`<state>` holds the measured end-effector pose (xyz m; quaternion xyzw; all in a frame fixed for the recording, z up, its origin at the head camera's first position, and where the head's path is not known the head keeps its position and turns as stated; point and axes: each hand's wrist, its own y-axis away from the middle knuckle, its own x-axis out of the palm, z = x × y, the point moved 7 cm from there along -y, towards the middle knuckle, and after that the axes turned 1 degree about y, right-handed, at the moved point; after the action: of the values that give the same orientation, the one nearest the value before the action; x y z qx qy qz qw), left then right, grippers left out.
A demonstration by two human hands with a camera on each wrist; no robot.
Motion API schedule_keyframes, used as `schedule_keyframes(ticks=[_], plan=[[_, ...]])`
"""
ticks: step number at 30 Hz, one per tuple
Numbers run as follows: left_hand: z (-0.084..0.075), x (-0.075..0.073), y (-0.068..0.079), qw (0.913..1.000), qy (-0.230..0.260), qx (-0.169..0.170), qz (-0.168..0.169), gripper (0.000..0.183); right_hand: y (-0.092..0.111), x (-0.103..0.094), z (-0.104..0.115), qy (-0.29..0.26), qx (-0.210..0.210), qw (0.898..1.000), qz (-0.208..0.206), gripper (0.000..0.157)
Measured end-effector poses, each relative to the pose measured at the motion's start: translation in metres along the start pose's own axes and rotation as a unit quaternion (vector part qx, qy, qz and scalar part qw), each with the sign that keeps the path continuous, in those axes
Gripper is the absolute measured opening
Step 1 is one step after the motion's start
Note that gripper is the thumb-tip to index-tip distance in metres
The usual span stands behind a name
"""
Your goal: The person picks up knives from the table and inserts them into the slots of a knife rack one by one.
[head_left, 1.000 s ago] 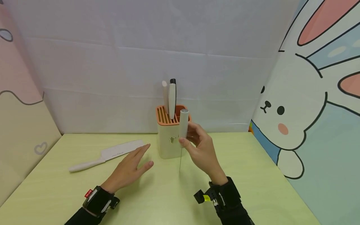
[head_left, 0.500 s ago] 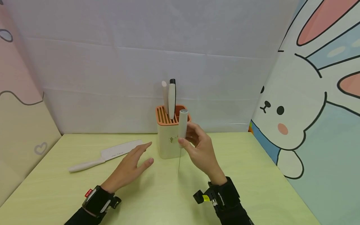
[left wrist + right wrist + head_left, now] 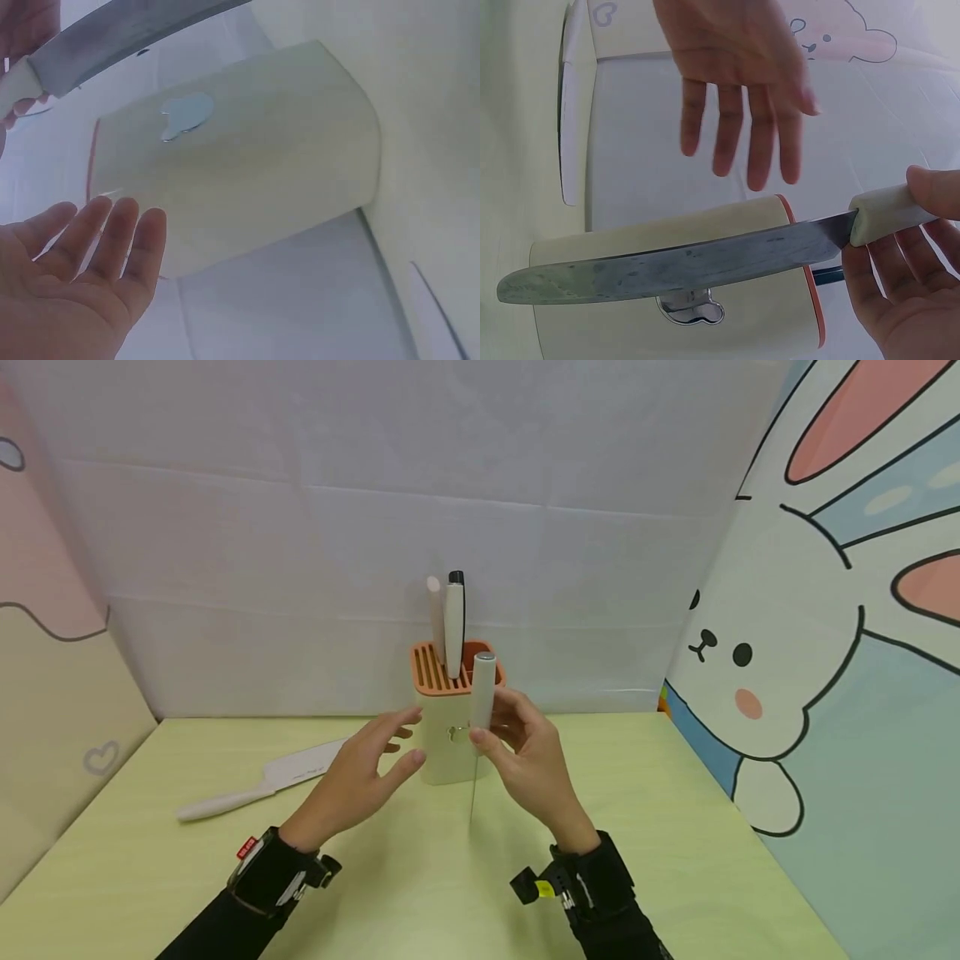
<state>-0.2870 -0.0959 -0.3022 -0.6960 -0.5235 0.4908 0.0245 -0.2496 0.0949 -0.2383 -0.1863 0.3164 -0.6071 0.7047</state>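
My right hand [image 3: 534, 768] grips a kitchen knife by its pale handle [image 3: 483, 692], blade pointing down, in front of the knife block. In the right wrist view the whole blade [image 3: 682, 266] shows, apart from the block. The cream knife block [image 3: 442, 760] has an orange slotted top [image 3: 431, 672]; two pale handles [image 3: 453, 627] rise from it, one with a black edge. My left hand [image 3: 360, 777], fingers fairly straight and holding nothing, hovers at the block's left side. In the left wrist view its fingers [image 3: 142, 259] appear before the block wall; contact cannot be told.
A cleaver [image 3: 300, 766] with a white handle lies on the yellow-green table [image 3: 420, 893], left of the block and partly behind the left hand. A pale sheet [image 3: 360, 543] hangs at the back. A wall with a rabbit drawing [image 3: 757, 693] stands at the right.
My left hand has moved right and a little up, closer to the block, and covers more of the cleaver blade. The right hand still holds the knife, almost unmoved.
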Motion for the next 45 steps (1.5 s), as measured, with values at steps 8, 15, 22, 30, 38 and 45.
schedule_keyframes(ticks=[8, 15, 22, 30, 38, 45], plan=[[-0.034, -0.012, -0.037, 0.997, 0.059, 0.039, -0.031, 0.051, 0.0, 0.0, -0.001, -0.004, 0.006, 1.0, -0.001, 0.043], [-0.058, -0.019, -0.06, 0.9932, 0.082, 0.058, -0.06, 0.046, 0.0, 0.0, 0.002, -0.003, 0.003, 1.0, -0.002, 0.044], [-0.083, -0.024, -0.072, 0.9863, 0.112, 0.082, -0.089, 0.039, 0.0, 0.0, 0.003, -0.01, 0.003, 1.0, 0.0, 0.043], [-0.124, -0.033, -0.072, 0.9849, 0.114, 0.087, -0.097, 0.038, 0.001, 0.0, 0.003, -0.007, 0.0, 1.0, -0.001, 0.042], [-0.128, -0.032, -0.071, 0.9846, 0.104, 0.09, -0.108, 0.038, 0.001, 0.0, 0.003, -0.006, 0.001, 1.0, -0.003, 0.042], [-0.123, -0.027, -0.071, 0.9849, 0.106, 0.087, -0.106, 0.034, 0.001, 0.0, 0.005, -0.013, 0.007, 1.0, -0.006, 0.041]])
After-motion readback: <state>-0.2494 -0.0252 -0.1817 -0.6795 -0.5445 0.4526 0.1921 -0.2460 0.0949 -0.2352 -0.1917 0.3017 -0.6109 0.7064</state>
